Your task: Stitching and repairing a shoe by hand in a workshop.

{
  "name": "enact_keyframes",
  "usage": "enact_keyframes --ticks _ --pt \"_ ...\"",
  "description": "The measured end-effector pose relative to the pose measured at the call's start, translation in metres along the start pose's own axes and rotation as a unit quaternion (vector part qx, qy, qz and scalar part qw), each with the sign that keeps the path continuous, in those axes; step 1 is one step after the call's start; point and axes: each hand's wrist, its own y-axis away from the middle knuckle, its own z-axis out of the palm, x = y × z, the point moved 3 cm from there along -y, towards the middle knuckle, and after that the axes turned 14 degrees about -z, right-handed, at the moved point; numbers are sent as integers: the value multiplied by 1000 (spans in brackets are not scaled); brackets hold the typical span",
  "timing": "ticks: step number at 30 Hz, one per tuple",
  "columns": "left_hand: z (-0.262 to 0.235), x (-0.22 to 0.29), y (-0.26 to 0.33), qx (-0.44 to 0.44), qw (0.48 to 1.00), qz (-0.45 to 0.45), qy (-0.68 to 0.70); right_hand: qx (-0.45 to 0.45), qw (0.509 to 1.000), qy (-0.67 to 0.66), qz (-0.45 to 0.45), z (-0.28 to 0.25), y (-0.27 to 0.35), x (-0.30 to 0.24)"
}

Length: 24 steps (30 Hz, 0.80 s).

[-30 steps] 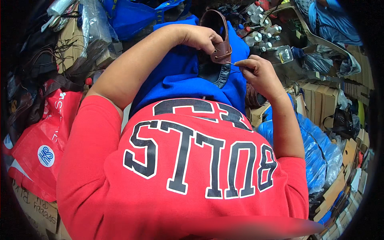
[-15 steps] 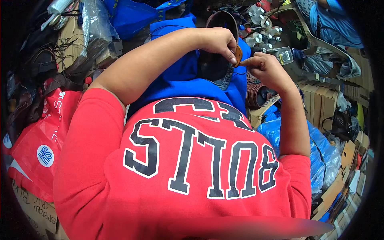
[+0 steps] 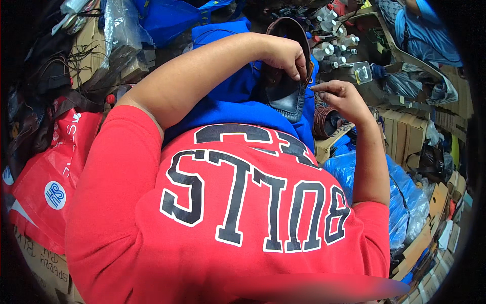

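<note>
A dark leather shoe (image 3: 287,99) rests on the blue cloth (image 3: 223,112) over my lap, its rounded toe pointing toward me and its heel end away. My left hand (image 3: 287,57) is closed over the shoe's side, thumb and fingers gripping its edge. A strip of tan-orange leather (image 3: 310,68) shows beside those fingers. Just right of the shoe, my right hand (image 3: 345,99) is apart from it, thumb and forefinger pinched together. Whatever thin thing that pinch may hold is too small to make out.
Several small bottles (image 3: 331,43) crowd the far right, beside a clear jar (image 3: 362,72). Blue plastic wrapping (image 3: 400,187) and stacked cardboard (image 3: 397,126) lie on the right. A red bag (image 3: 61,177) sits at my left, below tangled cords and cardboard (image 3: 88,50).
The shoe has tilted, bringing more of its toe into view. My left hand has shifted slightly right along its edge. My right hand has drawn away from the tan piece, down and slightly right.
</note>
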Motion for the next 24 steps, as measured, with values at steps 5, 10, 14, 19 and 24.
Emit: enact_keyframes --ticks 5,10,14,19,24 --pt "1 3 -2 19 1000 -3 -14 25 975 204 -87 5 3 -31" --pt "2 11 -13 9 999 -3 -40 13 989 140 -46 -1 0 -25" --pt "1 27 -8 19 995 23 -94 -14 996 85 7 -12 1 -13" --pt "5 25 -15 5 997 2 -83 -40 982 180 -42 -8 -3 -23" --pt "4 24 -18 14 997 -4 -71 -6 997 -66 28 -5 10 15"
